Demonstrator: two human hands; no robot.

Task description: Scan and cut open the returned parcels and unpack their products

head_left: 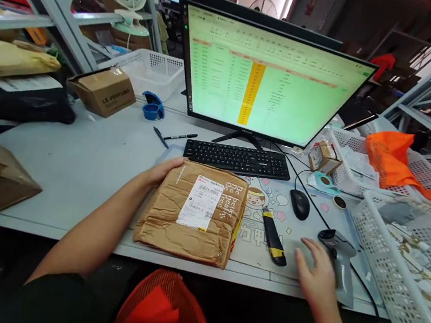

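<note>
Clock directions are read from the carton, twelve o'clock pointing away from the person; the creased carton lies close to the near edge of the bench, its white label facing up; at ten o'clock the left hand is curled against the far corner, most of its fingers hidden, so that the firmness of its hold cannot be told; between three and four o'clock the right hand is loosely spread, with nothing visible in its grasp, next to the barcode scanner, contact being uncertain; the utility knife lies at three o'clock, between carton and right hand, its tip towards eleven; principal risks, as judged: a careless sweep of the right hand towards nine o'clock could meet the knife, and the fingers could be nicked if any blade is exposed, which is too small to tell; a pull towards six o'clock could tip the carton over the edge, little bench being left there; a snag on the scanner cable, at four o'clock, could drag the scanner off; creases beneath the label could spoil a barcode reading.
</note>
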